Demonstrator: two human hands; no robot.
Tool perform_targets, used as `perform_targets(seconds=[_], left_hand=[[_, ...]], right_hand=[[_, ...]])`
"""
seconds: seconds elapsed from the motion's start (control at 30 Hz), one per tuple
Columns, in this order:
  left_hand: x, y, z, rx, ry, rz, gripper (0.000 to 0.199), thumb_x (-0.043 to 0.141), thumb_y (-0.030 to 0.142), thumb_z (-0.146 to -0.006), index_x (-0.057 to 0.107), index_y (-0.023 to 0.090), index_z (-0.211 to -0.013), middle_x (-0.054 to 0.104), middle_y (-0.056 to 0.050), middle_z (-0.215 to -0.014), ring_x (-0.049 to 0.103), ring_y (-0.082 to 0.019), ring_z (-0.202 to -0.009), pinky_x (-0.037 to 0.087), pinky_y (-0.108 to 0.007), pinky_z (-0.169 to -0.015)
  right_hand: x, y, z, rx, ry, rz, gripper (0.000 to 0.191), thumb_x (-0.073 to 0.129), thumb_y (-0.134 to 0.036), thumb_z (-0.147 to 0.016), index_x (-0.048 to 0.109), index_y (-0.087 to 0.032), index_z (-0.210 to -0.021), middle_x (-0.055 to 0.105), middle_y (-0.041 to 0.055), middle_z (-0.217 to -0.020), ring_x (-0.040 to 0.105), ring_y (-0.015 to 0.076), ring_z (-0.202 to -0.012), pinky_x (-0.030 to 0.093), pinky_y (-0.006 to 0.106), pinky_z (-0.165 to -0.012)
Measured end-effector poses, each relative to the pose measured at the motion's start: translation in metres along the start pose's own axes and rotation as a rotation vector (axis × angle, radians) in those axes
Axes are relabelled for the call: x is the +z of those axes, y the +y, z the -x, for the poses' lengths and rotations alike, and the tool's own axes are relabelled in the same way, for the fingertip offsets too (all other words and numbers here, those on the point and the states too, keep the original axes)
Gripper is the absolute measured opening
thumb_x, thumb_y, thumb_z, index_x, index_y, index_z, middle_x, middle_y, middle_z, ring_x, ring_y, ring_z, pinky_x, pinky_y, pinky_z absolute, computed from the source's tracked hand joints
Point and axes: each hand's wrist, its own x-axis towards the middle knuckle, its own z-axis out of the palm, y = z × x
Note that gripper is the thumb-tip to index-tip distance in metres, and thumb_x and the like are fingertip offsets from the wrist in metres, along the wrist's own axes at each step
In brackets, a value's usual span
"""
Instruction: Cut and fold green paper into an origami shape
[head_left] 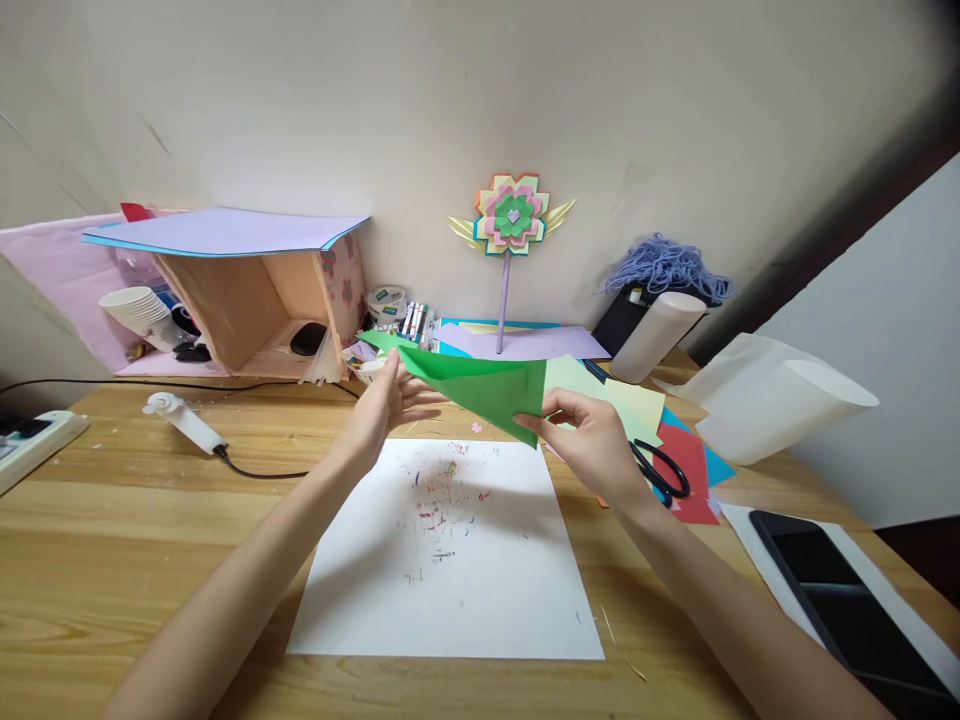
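A folded sheet of green paper (480, 385) hangs in the air between my hands, above the far edge of a white sheet (457, 590) marked with coloured streaks. My right hand (581, 425) pinches its lower right corner between thumb and fingers. At the other end my left hand (390, 405) supports the pointed side, thumb against the paper and the other fingers spread beneath it. The paper's right edge is upright, and its fold narrows toward the left.
Black-handled scissors (664, 470) lie on coloured papers (682, 455) at right, near a phone (832, 590). A glue gun (184, 422) with a cable is at left. Behind stand a cardboard box (247, 310), a paper flower (513, 216) and a white roll (656, 335).
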Motion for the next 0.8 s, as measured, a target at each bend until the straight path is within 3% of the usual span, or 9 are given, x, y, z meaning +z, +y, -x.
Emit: perform_targets(seconds=[0.07,0.13,0.3,0.4,0.5,0.63,0.8], left_hand=[[0.005,-0.001,0.002,-0.071,-0.112,0.048,0.060,0.042,0.065,-0.076,0.058,0.014,-0.103,0.065,-0.014,-0.107,0.059,-0.027,-0.104,0.050,-0.037,-0.083],[0.008,-0.003,0.004,-0.088,-0.179,0.099,0.050,0.051,0.054,-0.077,0.058,0.014,-0.106,0.062,-0.014,-0.114,0.056,-0.028,-0.108,0.048,-0.039,-0.087],[0.007,-0.007,0.006,-0.125,-0.139,0.172,0.028,0.061,0.019,-0.070,0.062,0.012,-0.097,0.067,-0.011,-0.104,0.063,-0.025,-0.095,0.046,-0.043,-0.091],[0.002,-0.005,0.006,-0.182,-0.121,0.147,0.026,0.062,0.015,-0.069,0.064,0.012,-0.095,0.069,-0.011,-0.099,0.065,-0.023,-0.092,0.048,-0.037,-0.088],[-0.001,-0.004,0.007,-0.194,-0.153,0.095,0.027,0.065,0.023,-0.072,0.064,0.014,-0.097,0.069,-0.011,-0.101,0.064,-0.023,-0.093,0.050,-0.033,-0.083],[0.004,-0.005,0.008,-0.067,-0.122,-0.044,0.037,0.065,0.036,-0.073,0.062,0.013,-0.102,0.069,-0.011,-0.100,0.064,-0.023,-0.091,0.050,-0.032,-0.081],[0.009,-0.006,0.008,0.187,0.125,-0.171,0.069,0.069,0.034,-0.069,0.039,0.015,-0.127,0.068,-0.002,-0.075,0.065,-0.017,-0.074,0.052,-0.028,-0.070]], right_hand=[[0.001,-0.001,0.002,-0.035,0.072,0.056,0.033,0.065,-0.044,-0.069,0.047,-0.020,-0.056,0.052,-0.0003,-0.063,0.046,0.0135,-0.058,0.035,0.026,-0.054],[0.003,-0.003,0.003,-0.068,0.092,0.085,0.037,0.067,-0.044,-0.067,0.042,-0.020,-0.054,0.050,-0.0010,-0.062,0.044,0.0133,-0.058,0.035,0.026,-0.055],[0.003,-0.002,0.004,-0.078,-0.010,0.030,0.038,0.066,-0.047,-0.068,0.043,-0.020,-0.056,0.051,-0.0005,-0.065,0.045,0.0138,-0.062,0.034,0.025,-0.055],[0.001,0.001,0.002,-0.012,-0.043,-0.065,0.035,0.058,-0.050,-0.075,0.048,-0.019,-0.061,0.047,-0.0015,-0.061,0.043,0.0126,-0.058,0.033,0.024,-0.052],[-0.002,0.002,-0.001,0.029,-0.025,-0.203,0.032,0.056,-0.047,-0.078,0.048,-0.020,-0.064,0.049,-0.0019,-0.061,0.047,0.0125,-0.058,0.037,0.024,-0.053],[0.000,0.000,-0.002,0.099,-0.024,-0.377,0.027,0.061,-0.043,-0.076,0.050,-0.023,-0.091,0.062,-0.0009,-0.068,0.058,0.0153,-0.062,0.048,0.027,-0.060],[0.000,-0.003,-0.002,0.037,0.059,-0.392,0.052,0.059,-0.037,-0.079,0.036,-0.029,-0.125,0.066,0.0004,-0.079,0.062,0.0170,-0.072,0.051,0.029,-0.065]])
